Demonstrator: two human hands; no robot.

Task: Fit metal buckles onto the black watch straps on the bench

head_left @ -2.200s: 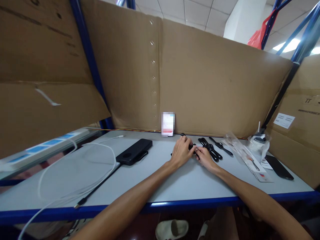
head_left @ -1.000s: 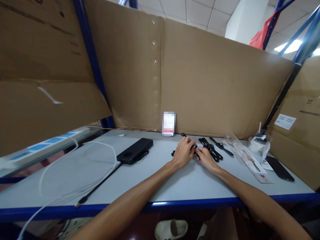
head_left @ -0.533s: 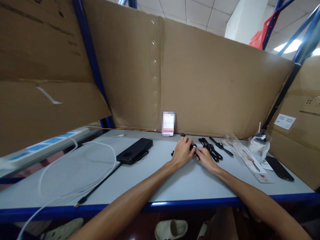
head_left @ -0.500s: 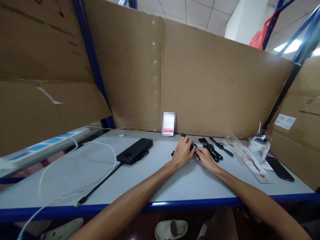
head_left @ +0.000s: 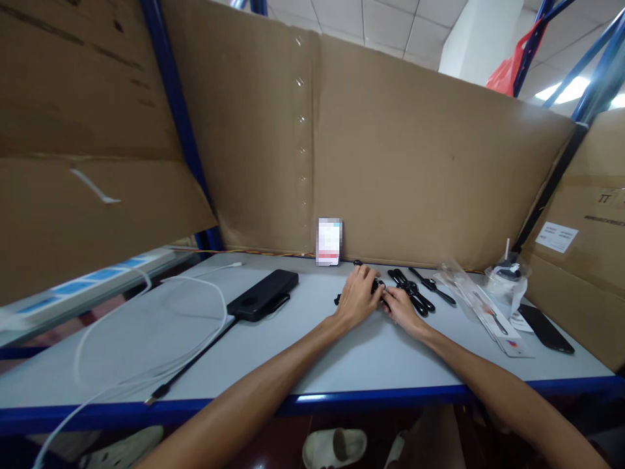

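My left hand (head_left: 359, 296) lies over a glossy black object (head_left: 375, 286) on the tabletop, fingers curled on it. Black ends of the piece, or of others under it, stick out beyond the fingertips and left of the palm; most of its shape is hidden. My right hand (head_left: 400, 309) is closed, its thumb and fingers pinching at the right side of the same object. Just to the right, several black long-handled tools (head_left: 414, 293) lie crossed in a bunch. Beyond them another black tool (head_left: 433, 286) lies at a slant; its exact kind is unclear.
A lit phone (head_left: 329, 242) leans on the cardboard wall (head_left: 415, 163). Left are a black power bank (head_left: 263, 295), white cable (head_left: 222, 299) and power strip (head_left: 88, 286). Right are clear tool packages (head_left: 488, 316), a bagged cup (head_left: 505, 277) and a dark phone (head_left: 547, 329). Blue edging (head_left: 371, 400) borders the table.
Both hands stay on the black object in nearly the same place; only the fingers shift very slightly. The other things lie as before.
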